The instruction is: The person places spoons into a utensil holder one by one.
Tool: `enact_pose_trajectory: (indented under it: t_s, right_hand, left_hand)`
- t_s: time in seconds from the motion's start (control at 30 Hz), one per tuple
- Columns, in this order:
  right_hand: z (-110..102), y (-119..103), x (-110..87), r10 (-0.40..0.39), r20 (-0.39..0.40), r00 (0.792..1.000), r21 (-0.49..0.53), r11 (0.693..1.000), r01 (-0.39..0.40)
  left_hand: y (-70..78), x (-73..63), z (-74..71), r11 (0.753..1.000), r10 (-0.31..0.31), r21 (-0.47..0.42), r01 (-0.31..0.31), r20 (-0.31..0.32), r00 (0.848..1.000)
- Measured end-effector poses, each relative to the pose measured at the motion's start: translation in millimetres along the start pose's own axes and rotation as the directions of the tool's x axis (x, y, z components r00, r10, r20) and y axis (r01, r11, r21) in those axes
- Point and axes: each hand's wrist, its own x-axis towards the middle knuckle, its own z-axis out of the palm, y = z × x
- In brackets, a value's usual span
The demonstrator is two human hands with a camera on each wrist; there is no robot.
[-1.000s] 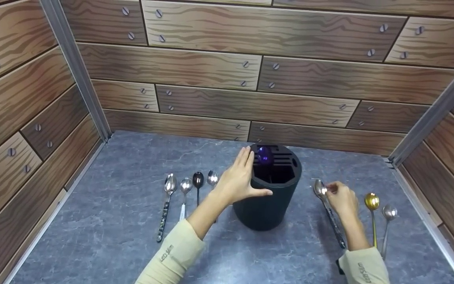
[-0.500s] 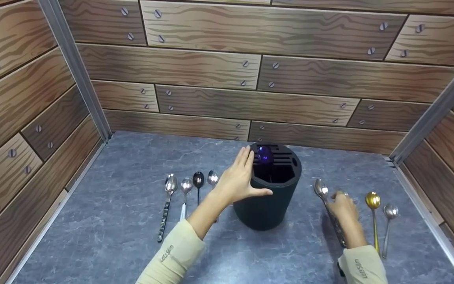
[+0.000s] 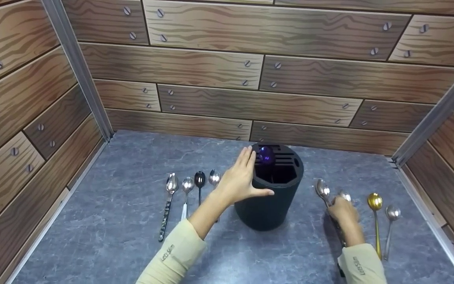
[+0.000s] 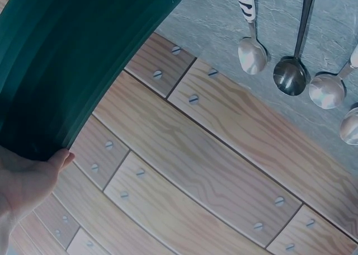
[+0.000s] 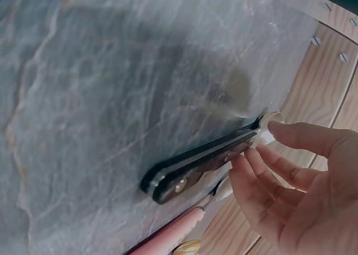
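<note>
A dark cylindrical utensil holder stands mid-table, with slots and an open compartment in its top. A shiny purple, rounded piece shows at the slots. My left hand rests along the holder's left rim, fingers straight and thumb stretched across the front. In the left wrist view the same hand lies against the green-looking wall. My right hand pinches a spoon near its neck. In the right wrist view its dark riveted handle lies low over the table, with thumb and fingertips at the neck.
Right of that spoon lie a pink-handled spoon, a gold spoon and a small silver spoon. Left of the holder are a pattern-handled spoon, a white-handled spoon, a black spoon and another silver spoon. Wood-patterned walls surround the table.
My right hand has shifted down and closed in at the dark-handled spoon, uncovering the bowl of the spoon beside it. My left hand and the holder stay put.
</note>
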Motion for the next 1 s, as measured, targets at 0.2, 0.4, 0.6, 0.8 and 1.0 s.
enact_pose_trajectory:
  t_s: [0.2,0.4,0.6,0.8,1.0]
  right_hand:
    - [2.9,1.0,0.3,0.002,0.011,1.000,-0.015,1.000,-0.002]
    - [5.6,1.3,1.9,0.004,0.019,1.000,-0.043,0.999,-0.003]
    - [5.9,1.3,3.8,0.012,0.017,1.000,-0.051,0.999,-0.012]
    - [4.3,2.8,2.4,0.037,0.044,0.998,-0.038,0.999,-0.035]
    - [1.1,4.9,-1.0,0.066,0.055,0.996,0.017,0.998,-0.067]
  left_hand:
    - [0.7,0.3,-0.2,1.000,0.003,0.007,-0.003,-0.005,1.000]
    - [0.0,-0.1,0.1,1.000,0.013,0.002,-0.013,-0.013,1.000]
    - [-1.5,-0.7,1.1,1.000,0.010,0.006,-0.009,-0.023,1.000]
    - [-2.0,-0.6,1.7,1.000,0.012,0.011,-0.012,-0.020,1.000]
    - [-0.6,0.0,1.8,1.000,0.011,0.009,-0.011,-0.011,1.000]
